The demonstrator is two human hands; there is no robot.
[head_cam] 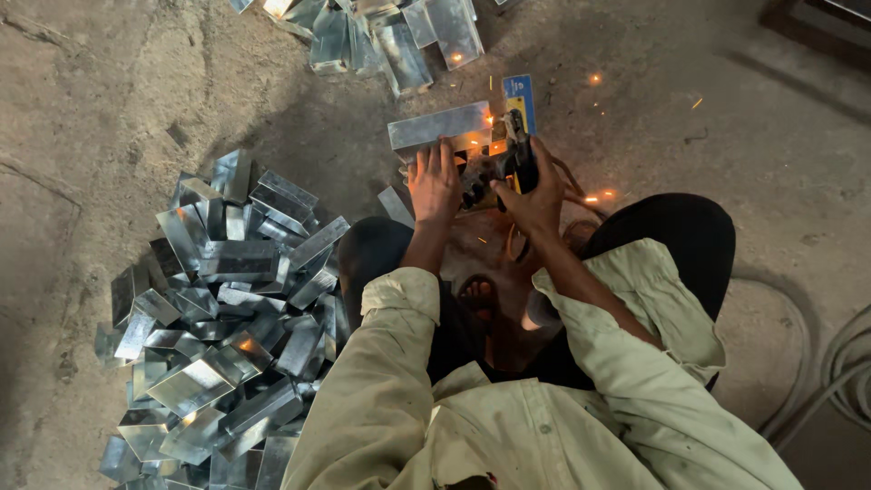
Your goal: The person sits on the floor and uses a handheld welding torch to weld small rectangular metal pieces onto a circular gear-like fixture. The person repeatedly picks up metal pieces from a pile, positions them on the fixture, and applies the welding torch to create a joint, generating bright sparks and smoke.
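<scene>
I squat on a concrete floor. My left hand (pixel 434 184) presses down on a shiny sheet-metal box piece (pixel 439 125) lying on the floor in front of me. My right hand (pixel 535 198) grips a black power tool, an angle grinder (pixel 513 161), whose head meets the right end of the metal piece. Orange sparks (pixel 594 194) fly out to the right of the tool. My bare foot (pixel 478 292) shows below, between my knees.
A big heap of similar bent metal pieces (pixel 222 318) lies at my left. A smaller pile (pixel 381 32) sits at the top of the view. A blue and yellow box (pixel 519 93) lies beyond the tool. Cables (pixel 839 372) coil at the right.
</scene>
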